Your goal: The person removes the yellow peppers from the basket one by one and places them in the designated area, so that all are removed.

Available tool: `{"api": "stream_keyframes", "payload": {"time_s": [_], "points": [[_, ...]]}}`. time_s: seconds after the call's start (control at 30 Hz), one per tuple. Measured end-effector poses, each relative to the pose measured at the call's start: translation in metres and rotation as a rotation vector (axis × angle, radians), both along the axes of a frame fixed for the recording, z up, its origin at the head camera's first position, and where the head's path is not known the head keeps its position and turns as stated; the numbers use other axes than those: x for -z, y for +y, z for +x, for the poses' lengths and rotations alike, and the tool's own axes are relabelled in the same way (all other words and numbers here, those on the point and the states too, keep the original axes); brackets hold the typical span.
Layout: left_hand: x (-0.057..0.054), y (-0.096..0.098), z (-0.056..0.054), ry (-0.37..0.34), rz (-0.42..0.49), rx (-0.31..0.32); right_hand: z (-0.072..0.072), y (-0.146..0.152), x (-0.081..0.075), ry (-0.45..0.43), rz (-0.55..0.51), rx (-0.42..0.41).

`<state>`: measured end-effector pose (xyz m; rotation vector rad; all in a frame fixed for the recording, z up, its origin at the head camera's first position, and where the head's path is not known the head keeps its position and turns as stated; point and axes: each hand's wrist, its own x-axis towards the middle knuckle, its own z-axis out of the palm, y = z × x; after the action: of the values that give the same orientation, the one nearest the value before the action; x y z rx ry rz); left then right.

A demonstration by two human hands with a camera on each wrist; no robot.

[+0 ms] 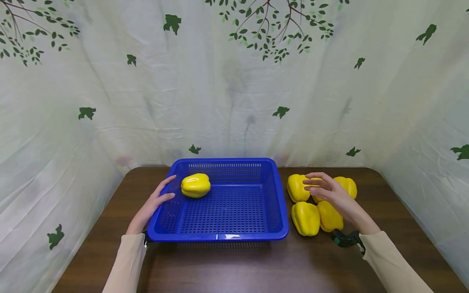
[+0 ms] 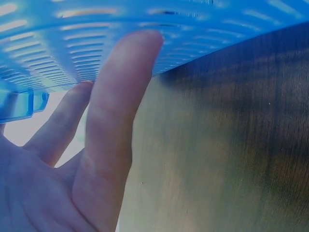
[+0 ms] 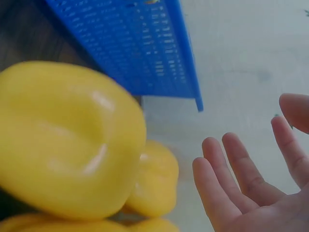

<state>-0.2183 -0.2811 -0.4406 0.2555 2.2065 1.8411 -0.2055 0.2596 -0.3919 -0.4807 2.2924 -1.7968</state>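
Note:
A blue slotted plastic basket point(image 1: 218, 237) stands on the table, with one yellow bell pepper point(image 1: 196, 185) lying in its far left part. My left hand point(image 1: 155, 203) touches the basket's left side, its fingers fairly straight; in the left wrist view the thumb point(image 2: 113, 125) lies against the slotted outer wall. Right of the basket sit several more yellow bell peppers point(image 1: 305, 219) in a close group. Over that group hovers my right hand point(image 1: 331, 195), holding nothing, fingers spread and slightly bent. The right wrist view shows a large near pepper point(image 3: 72, 140) beside the hand, apart from its fingers.
The brown wooden table point(image 1: 234, 268) extends in front of the basket and to both sides. A pale curtain point(image 1: 227, 101) with leaf prints hangs behind and at the sides. A dark band point(image 1: 346, 239) is worn on the right wrist.

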Motion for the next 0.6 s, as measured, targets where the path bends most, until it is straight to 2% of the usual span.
{"api": "stream_keyframes", "payload": {"time_s": [0.6], "points": [[-0.001, -0.001, -0.001, 0.020, -0.017, 0.004, -0.017, -0.046, -0.014, -0.022, -0.075, -0.106]]}}
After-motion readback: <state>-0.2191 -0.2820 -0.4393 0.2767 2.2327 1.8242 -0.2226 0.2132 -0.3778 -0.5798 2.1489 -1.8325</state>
